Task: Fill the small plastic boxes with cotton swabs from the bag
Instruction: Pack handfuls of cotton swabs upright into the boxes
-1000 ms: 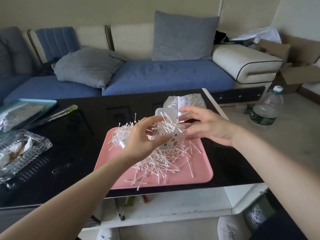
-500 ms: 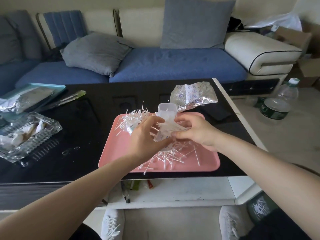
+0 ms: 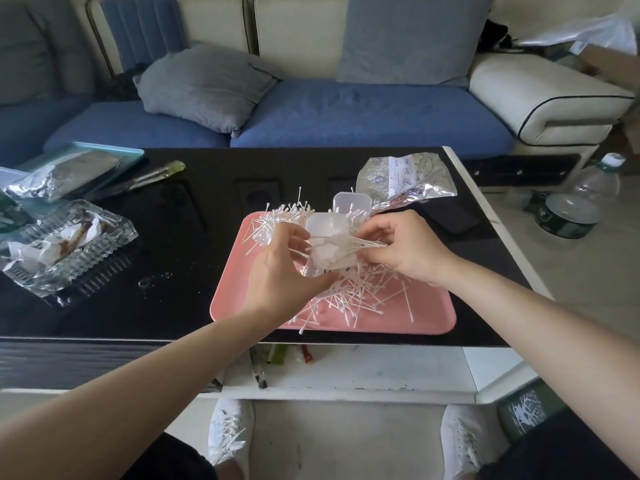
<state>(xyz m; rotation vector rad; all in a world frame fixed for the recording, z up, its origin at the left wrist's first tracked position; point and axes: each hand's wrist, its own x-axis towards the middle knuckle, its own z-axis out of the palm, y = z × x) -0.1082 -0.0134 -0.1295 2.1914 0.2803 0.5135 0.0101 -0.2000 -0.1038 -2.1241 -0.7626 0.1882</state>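
Observation:
A pink tray [image 3: 429, 315] on the black table holds a heap of loose cotton swabs [image 3: 360, 292]. My left hand [image 3: 280, 271] grips a small clear plastic box [image 3: 332, 252] above the tray. My right hand [image 3: 407, 247] pinches a bundle of swabs [image 3: 360, 244] lying across the box's opening. A second small box [image 3: 349, 202] with a raised lid stands at the tray's far edge, swabs sticking up around it. The crumpled silver swab bag [image 3: 405, 180] lies just behind the tray.
A glass dish [image 3: 65, 244] with wrappers sits at the table's left, behind it a teal tray [image 3: 131, 154] with a foil bag. A green-tipped tool [image 3: 152, 174] lies nearby. A water bottle [image 3: 575, 202] stands on the floor at right. A sofa runs along the back.
The view has tilted down and the hands sit lower over the tray. My right hand has closed from an open reach onto a bundle of swabs at the box.

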